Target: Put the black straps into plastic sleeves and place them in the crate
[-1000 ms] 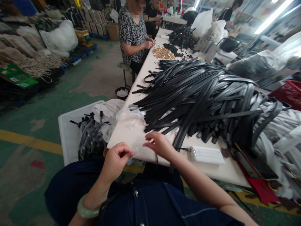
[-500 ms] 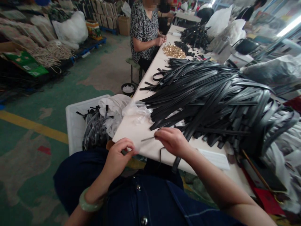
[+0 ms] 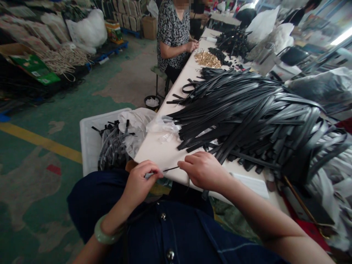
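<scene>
My right hand (image 3: 205,170) is closed on a thin dark rod (image 3: 171,169), which points left over the table's near edge. The rod's tip reaches the fingertips of my left hand (image 3: 143,179). That left hand is pinched, and a small greyish bit shows between its fingers; I cannot make out its kind. Just beyond my right hand lies a big heap of flat black straps (image 3: 236,110). A strap end hangs over the near table edge below my right wrist. Thin white plastic (image 3: 165,128) lies on the table past my left hand.
The white table (image 3: 154,148) runs away from me. A white crate (image 3: 88,146) with dark straps and a white bag stands at its left. Further along are gold-coloured small parts (image 3: 207,59) and a seated co-worker (image 3: 173,40). A white flat piece (image 3: 251,185) lies right of my forearm.
My right hand has moved the thin rod's tip down and left to my left fingertips; before, they were apart. A greyish bit now shows in the left hand. The whole view has shifted slightly.
</scene>
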`<state>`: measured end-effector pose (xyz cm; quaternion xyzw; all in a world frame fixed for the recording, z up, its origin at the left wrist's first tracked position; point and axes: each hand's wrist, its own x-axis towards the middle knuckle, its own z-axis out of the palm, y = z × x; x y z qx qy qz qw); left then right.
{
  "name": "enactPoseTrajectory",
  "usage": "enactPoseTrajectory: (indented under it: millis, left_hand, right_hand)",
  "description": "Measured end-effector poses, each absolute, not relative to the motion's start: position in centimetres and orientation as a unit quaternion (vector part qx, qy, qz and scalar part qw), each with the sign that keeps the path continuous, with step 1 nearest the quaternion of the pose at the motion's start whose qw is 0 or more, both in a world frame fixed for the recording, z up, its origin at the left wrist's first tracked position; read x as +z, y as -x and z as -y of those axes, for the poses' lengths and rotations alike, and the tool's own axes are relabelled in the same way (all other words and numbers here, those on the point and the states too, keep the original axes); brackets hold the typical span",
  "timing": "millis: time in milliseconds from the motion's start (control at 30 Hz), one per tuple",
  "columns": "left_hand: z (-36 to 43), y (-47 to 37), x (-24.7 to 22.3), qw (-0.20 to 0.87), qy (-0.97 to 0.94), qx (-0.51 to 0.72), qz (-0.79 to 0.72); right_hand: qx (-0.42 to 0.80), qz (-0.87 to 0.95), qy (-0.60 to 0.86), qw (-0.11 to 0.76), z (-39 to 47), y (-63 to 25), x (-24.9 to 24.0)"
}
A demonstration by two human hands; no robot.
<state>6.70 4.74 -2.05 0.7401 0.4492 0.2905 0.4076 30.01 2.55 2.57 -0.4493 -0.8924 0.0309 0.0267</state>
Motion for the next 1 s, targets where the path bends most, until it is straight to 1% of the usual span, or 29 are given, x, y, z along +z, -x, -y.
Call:
enactPoseTrajectory:
  millis: [167,300,467,567,667,767,867,1000]
  left_hand:
    - [-4.7,-7.3,-2.5,0.340,-0.777,0.291,-0.443]
    - [-4.7,-7.3,-2.6,0.312,-0.784,0.267,-0.465]
    - [-4.3,-7.9,-2.8,0.326,-0.801,0.228,-0.448]
    - [-4.2,-8.2,-3.1,0.334,-0.812,0.221,-0.424]
    - [-4.6,-7.7,-3.4,0.311,-0.818,0.215,-0.432]
    - [-5.0,-7.1,-3.5,0.284,-0.811,0.215,-0.463]
    - [-5.1,-7.5,-3.4,0.301,-0.816,0.207,-0.448]
    - [-5.1,-8.0,-3.1,0.325,-0.822,0.195,-0.426]
  right_hand:
    - [0.042,0.899,0.436,0.008,-2.4,-29.5,3.0]
    - [0.067,0.903,0.424,-0.017,-2.5,-29.6,3.6]
    - [0.098,0.899,0.423,-0.053,-2.7,-29.0,3.7]
    - [0.111,0.902,0.414,-0.055,-2.7,-28.2,2.8]
    - [0.130,0.887,0.441,-0.039,-3.0,-28.6,1.8]
    - [0.142,0.861,0.485,-0.056,-3.2,-29.6,1.1]
    - [0.137,0.864,0.478,-0.076,-2.9,-29.6,0.8]
    - [0.149,0.875,0.455,-0.077,-2.7,-29.0,0.7]
